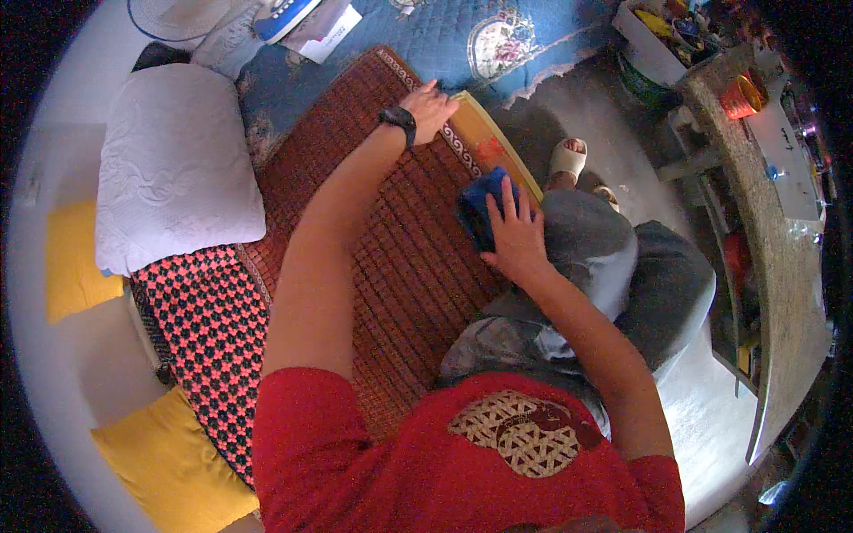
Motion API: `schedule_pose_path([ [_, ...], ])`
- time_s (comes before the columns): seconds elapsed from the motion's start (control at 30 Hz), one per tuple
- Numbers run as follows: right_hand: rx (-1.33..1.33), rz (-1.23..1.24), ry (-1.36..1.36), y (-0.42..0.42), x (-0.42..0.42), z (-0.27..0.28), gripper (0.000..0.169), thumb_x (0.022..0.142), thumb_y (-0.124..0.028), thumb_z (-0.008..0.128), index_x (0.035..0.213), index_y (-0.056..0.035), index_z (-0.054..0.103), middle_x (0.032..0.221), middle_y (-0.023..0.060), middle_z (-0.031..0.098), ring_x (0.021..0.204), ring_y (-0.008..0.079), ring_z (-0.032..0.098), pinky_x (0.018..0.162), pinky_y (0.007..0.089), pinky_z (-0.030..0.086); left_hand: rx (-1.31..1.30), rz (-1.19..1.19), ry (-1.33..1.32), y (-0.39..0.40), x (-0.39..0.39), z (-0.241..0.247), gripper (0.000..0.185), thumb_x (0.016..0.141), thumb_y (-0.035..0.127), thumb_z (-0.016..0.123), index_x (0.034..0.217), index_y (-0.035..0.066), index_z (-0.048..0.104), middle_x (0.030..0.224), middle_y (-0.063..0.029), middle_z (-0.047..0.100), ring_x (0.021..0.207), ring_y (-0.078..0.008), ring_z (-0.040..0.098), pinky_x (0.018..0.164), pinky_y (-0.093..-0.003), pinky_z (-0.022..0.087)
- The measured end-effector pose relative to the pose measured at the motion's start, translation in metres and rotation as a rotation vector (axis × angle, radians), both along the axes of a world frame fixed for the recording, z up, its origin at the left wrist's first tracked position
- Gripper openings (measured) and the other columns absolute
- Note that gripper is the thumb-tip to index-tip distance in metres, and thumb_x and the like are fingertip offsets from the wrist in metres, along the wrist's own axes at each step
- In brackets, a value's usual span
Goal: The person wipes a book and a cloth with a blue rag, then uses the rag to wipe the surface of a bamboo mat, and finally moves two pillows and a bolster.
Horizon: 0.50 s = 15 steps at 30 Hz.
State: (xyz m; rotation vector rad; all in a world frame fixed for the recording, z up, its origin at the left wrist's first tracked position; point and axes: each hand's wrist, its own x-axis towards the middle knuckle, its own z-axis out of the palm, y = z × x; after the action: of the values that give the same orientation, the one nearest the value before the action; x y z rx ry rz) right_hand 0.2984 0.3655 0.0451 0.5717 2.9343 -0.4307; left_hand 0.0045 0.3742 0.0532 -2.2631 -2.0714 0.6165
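My left hand, with a black watch on the wrist, rests at the far edge of a brown woven mat. Its fingers are spread near the top corner of a tan panel with a yellow edge and a red marking. Nothing shows in that hand, though the undersides of the fingers are hidden. My right hand lies over a bunched dark-blue cloth, thumb along the near side and fingers across the top. The cloth sits on the mat's right border, beside the panel and my knee.
A white pillow and a pink-and-black patterned cover lie left, with yellow cushions below. A blue quilted cover spreads beyond the mat. At right stands a table bearing an orange cup.
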Motion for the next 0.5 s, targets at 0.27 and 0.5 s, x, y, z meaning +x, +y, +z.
schedule_pose_path([
  [0.27,-0.194,-0.183,0.107,0.027,-0.01,-0.017,0.079,0.066,-0.02,0.072,0.134,-0.0048,0.035,0.134,0.0248,0.037,0.113,0.0329,0.048,0.087,0.039,0.045,0.019,-0.04,-0.036,-0.016,0.007,0.055,0.024,0.068,0.021,0.061,0.085,0.005,0.062,0.093,-0.0147,0.058,0.101,-0.0303,0.052,0.1,-0.0429,0.034],
  [0.5,-1.202,-0.829,0.573,0.096,0.003,-0.036,0.054,0.07,-0.019,0.069,0.116,0.0034,0.051,0.104,0.013,0.059,0.089,0.0238,0.058,0.082,0.0332,0.046,-0.08,0.002,-0.123,-0.122,0.049,0.101,0.014,0.072,0.02,0.059,0.082,0.009,0.058,0.078,-0.0105,0.06,0.084,-0.028,0.057,0.071,-0.0412,0.045],
])
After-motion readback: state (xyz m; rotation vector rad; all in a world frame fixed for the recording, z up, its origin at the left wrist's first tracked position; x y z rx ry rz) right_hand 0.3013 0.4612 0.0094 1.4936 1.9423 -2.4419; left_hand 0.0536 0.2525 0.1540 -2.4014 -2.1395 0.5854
